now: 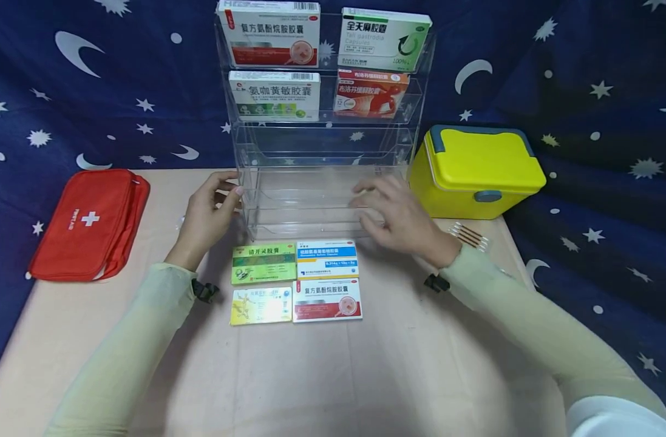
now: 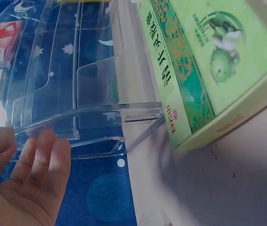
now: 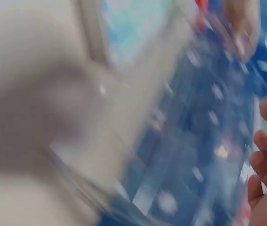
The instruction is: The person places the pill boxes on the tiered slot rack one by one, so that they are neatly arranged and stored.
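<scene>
A clear tiered display rack (image 1: 305, 232) stands at the back of the table. Beside its left edge is my left hand (image 1: 204, 212), thumb and fingertips at the side panel, fingers loosely bent. Over the lower right tiers hovers my right hand (image 1: 400, 212), fingers spread and slightly curved, holding nothing; the right wrist view is blurred. In front of the rack lie a green capsule box (image 1: 263, 273), a blue-and-white medicine box (image 1: 327, 252), a yellow medicine box (image 1: 261, 306) and a red-and-white capsule box (image 1: 326, 301). The green box looms close in the left wrist view.
Medicine boxes fill the rack's top two tiers, among them a green-and-white box (image 1: 382, 39) and an orange-red box (image 1: 368, 94). A red first-aid pouch (image 1: 87, 224) lies left. On the right are a yellow case (image 1: 480, 164) and several cotton swabs (image 1: 468, 235).
</scene>
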{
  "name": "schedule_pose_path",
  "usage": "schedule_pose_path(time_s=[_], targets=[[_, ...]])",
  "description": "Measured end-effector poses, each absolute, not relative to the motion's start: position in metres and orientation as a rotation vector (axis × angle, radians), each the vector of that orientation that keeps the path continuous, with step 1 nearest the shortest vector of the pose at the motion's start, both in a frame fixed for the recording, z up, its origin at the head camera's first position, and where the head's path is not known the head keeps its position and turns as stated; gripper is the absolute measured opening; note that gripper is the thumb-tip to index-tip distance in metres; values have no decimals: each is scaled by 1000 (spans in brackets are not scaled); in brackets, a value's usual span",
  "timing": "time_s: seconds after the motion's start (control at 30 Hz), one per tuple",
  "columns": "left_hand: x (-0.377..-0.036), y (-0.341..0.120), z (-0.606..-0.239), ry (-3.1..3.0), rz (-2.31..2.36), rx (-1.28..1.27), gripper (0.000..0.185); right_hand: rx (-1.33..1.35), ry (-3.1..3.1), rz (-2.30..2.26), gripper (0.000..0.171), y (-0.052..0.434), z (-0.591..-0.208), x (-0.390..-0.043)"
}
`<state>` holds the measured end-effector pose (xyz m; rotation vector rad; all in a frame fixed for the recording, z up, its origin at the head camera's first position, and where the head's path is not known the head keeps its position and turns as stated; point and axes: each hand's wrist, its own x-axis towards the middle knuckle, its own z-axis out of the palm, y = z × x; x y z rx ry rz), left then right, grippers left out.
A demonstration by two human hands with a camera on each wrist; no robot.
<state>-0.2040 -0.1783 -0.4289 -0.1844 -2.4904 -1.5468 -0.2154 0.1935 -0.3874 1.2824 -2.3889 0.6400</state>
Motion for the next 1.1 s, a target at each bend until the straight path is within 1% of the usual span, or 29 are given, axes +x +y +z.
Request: schedule_pose_path(time_s=[0.17, 0.3, 0.47, 0.67, 0.77, 0.97, 1.1], targets=[[-205, -177, -426, -2497, -1542, -192, 40, 1498, -2647, 550, 27, 188, -439, -165], [-205, -177, -425, -2494, -1549, -184, 40, 1618, -2706, 456, 33, 187, -463, -139], [-205, -175, -425, -2490, -1565, -184, 40, 1589, -2730, 469, 36, 190, -474, -121], [-204, -175, -426, -2488, -1559, -179, 39, 1580, -2731, 490, 35, 196, -477, -108], [-203, -175, -427, -2479, -1564, -178, 38, 1446, -2761, 576, 37, 197, -479, -101], [-204, -175, -430, -2481, -1572, -185, 40, 934, -2873, 918, 37, 205, -480, -93], [-203, -176, -431, -2482, -1569, -170, 40, 742, -2980, 1021, 38, 210, -481, -93]])
